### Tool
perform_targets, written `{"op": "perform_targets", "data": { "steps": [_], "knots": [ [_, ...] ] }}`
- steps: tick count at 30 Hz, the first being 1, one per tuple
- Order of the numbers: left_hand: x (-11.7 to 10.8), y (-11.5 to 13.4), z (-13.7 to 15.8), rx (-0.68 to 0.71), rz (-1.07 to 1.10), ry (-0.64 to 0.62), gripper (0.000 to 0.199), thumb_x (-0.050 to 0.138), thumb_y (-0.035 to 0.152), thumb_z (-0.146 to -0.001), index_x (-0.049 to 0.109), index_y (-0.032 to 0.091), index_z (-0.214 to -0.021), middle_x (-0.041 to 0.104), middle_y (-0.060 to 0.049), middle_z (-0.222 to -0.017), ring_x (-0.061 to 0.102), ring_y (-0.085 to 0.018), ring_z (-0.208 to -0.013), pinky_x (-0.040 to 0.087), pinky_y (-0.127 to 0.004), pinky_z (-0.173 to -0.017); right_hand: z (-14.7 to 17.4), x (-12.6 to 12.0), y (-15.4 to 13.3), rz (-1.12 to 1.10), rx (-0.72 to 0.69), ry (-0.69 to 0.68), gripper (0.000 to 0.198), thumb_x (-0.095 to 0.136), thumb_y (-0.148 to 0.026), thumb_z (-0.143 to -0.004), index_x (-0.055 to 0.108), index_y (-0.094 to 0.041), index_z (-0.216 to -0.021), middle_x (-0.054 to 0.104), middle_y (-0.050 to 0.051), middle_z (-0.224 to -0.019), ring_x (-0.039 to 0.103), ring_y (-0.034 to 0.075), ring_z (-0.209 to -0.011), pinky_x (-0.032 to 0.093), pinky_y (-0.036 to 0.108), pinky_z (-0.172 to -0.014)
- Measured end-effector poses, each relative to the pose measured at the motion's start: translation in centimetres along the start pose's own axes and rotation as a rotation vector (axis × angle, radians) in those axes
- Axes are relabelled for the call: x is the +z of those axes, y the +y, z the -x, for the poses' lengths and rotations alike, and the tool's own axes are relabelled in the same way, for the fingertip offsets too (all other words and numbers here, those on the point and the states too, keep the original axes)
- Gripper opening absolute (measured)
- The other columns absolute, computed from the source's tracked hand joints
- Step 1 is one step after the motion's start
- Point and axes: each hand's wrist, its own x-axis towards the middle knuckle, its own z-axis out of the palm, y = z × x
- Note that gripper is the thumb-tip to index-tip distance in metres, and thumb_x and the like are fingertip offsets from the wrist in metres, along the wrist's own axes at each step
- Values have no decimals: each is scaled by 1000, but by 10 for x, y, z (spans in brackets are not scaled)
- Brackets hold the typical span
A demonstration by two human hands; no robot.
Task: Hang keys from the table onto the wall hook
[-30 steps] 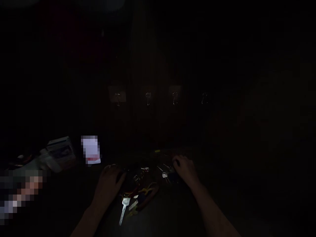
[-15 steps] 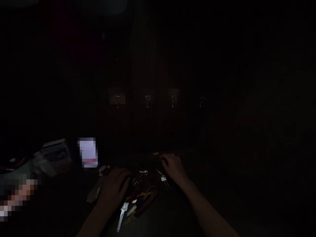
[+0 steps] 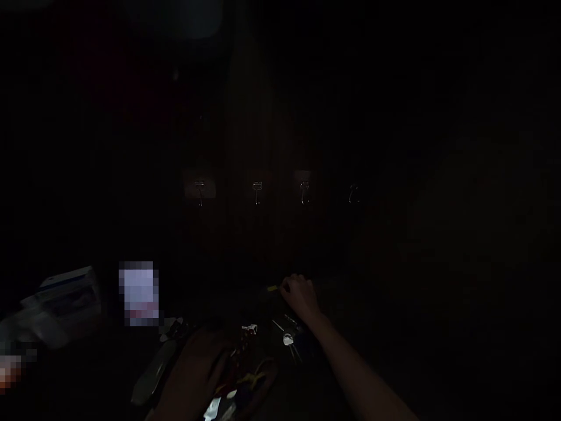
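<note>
Metal keys (image 3: 287, 339) and coloured cords (image 3: 245, 374) are seen heaped low in the middle of the frame on a very dark desk (image 3: 394, 351). The left hand (image 3: 197, 374) is laid on the near side of the heap, palm down with fingers loosely spread, and whether anything is pinched beneath it cannot be told. The right hand (image 3: 300, 295) is stretched to the far edge of the heap, fingers curled near a small yellow tag (image 3: 272, 288); a grip on it cannot be confirmed in this light. Such keys are judged light, stiff and rather slippery, apt to snag on one another through the soft cords (a tangle would come up as one clump), so a hold on a ring or a cord loop is judged surer than on a bare blade. A flat silvery object (image 3: 153, 368) is seen just left of the left hand. At the lower left a clear bag (image 3: 48, 316) with a pale box (image 3: 70, 280) can be made out, their contents unreadable. Four hooks (image 3: 257, 192) are fixed in a row on the wall above, with nothing hung on them.
</note>
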Motion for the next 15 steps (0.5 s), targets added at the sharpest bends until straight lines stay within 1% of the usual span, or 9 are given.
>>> {"op": "perform_targets", "data": {
  "steps": [3,5,6,8,11,13,15],
  "knots": [
    [2,-1,1,-23,25,-10,29,47,32,-84,63,34,-108,66,-3,-109,60,-22,-101,51,-37,-85,-1,2,1,-14,23,41,20,45,-20,-82,64,-18,-77,65,7,-88,56,22,-90,34,34,-78],
    [2,-2,2,-35,35,-2,30,47,32,-84,62,35,-109,67,-2,-108,61,-22,-98,53,-36,-83,-2,1,4,-94,44,83,19,46,-19,-80,64,-19,-74,65,6,-85,57,21,-88,36,33,-77],
    [2,-2,3,-37,37,0,30,46,32,-84,62,36,-110,67,-2,-107,62,-22,-98,53,-36,-82,-3,-1,6,-172,58,101,18,47,-19,-79,63,-19,-73,66,5,-84,58,20,-86,37,32,-77],
    [3,-3,4,-40,38,3,31,45,32,-84,61,38,-111,67,-1,-107,62,-23,-97,54,-36,-82,-5,-4,10,-402,88,123,16,48,-19,-76,63,-20,-70,66,4,-81,60,19,-81,40,30,-74],
    [3,-2,5,-44,36,4,31,44,33,-86,59,40,-112,67,0,-106,62,-23,-97,54,-37,-81,-4,-12,14,-819,153,154,13,53,-24,-72,62,-19,-65,67,3,-75,62,19,-76,44,30,-72],
    [3,-2,6,-40,32,0,30,44,33,-87,58,41,-111,66,0,-106,62,-23,-96,54,-37,-79,-2,-18,16,-1105,218,176,13,59,-30,-69,64,-19,-66,70,4,-79,63,20,-78,45,31,-73],
    [3,-2,6,-23,27,-8,26,45,34,-88,59,36,-110,63,-2,-110,61,-21,-95,53,-37,-80,2,-23,16,-1407,278,181,17,63,-35,-66,63,-18,-66,71,5,-83,65,20,-77,47,32,-71]
  ]
}}
